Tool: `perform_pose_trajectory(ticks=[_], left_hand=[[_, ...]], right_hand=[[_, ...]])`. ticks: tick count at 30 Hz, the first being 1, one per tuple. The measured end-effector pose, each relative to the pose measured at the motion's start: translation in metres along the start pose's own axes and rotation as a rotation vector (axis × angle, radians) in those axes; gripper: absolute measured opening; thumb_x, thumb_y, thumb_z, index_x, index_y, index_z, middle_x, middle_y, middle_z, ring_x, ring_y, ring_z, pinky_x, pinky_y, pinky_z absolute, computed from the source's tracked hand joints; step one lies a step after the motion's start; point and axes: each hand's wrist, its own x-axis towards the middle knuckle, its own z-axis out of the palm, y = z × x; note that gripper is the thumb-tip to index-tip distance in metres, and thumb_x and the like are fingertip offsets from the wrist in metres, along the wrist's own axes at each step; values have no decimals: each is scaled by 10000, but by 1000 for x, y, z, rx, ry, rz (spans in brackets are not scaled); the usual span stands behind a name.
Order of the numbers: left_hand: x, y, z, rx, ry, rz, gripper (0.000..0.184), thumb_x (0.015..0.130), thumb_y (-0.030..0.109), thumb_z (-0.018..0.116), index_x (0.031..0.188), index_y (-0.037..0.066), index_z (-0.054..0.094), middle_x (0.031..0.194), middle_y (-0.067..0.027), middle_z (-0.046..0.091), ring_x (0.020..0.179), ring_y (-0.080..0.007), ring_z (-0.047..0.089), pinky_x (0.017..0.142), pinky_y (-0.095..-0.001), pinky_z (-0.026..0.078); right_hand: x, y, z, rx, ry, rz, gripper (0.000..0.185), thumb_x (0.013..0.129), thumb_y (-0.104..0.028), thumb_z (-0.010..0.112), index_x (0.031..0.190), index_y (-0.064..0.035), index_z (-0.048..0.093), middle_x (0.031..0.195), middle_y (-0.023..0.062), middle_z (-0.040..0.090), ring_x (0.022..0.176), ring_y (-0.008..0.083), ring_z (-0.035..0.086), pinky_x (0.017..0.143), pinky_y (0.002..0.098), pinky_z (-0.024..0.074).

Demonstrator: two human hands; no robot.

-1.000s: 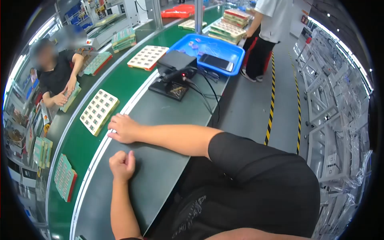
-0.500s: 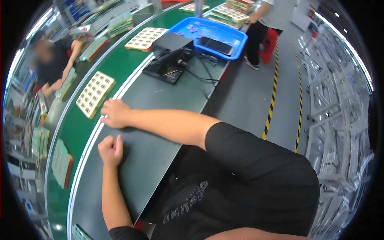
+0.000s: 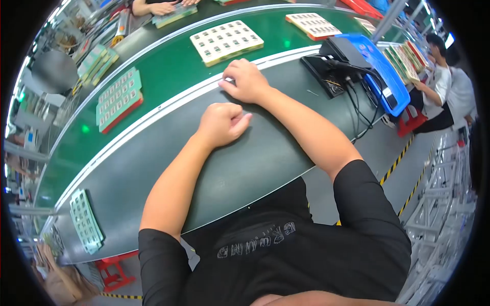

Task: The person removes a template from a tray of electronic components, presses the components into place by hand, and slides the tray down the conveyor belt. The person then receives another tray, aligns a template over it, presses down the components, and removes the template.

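Observation:
My left hand (image 3: 222, 124) rests on the dark worktop (image 3: 235, 178), closed in a fist with the thumb against the curled fingers and nothing visible in it. Just beyond it, my right hand (image 3: 245, 81) lies at the worktop's far edge by the pale metal rail (image 3: 176, 96), its fingers curled and no object showing. A cream tray (image 3: 227, 42) with rows of small dark pieces sits on the green conveyor belt (image 3: 166, 66), past my right hand and apart from it. A green tray with a red base (image 3: 120, 99) is on the belt further left.
On the worktop's right stand a black device with cables (image 3: 332, 66) and a blue bin (image 3: 395, 94). A green tray (image 3: 86, 222) lies at its left end. Another cream tray (image 3: 312, 25) is on the belt. Co-workers sit across the belt and at far right.
My view has turned left, so the belt, trays and blue bin appear further right and the green tray at the worktop's left end shows fully. Both hands stay curled at the worktop.

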Motion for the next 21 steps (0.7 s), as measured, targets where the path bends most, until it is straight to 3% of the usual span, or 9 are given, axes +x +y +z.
perform_pose_trajectory(ticks=[5,12,21], left_hand=[[1,2,-8,-31,-86,-48,414,828,237,744,556,65,485,564,-125,545,510,-341,531,505,-438,412],[4,-5,-9,-74,-49,-2,415,823,229,751,556,63,480,551,-125,525,509,-334,521,501,-436,400],[-2,-12,-13,-64,5,30,421,830,188,741,575,42,439,567,-161,488,516,-369,476,511,-457,371]], right_hand=[[4,-1,4,26,9,26,180,812,-289,768,809,-118,709,880,78,634,903,302,599,787,436,485],[7,-8,5,62,4,31,171,810,-225,775,794,-72,699,833,82,647,843,294,599,755,407,495],[7,-13,13,70,25,70,177,782,-243,769,735,-81,714,818,116,662,856,339,622,767,438,515]])
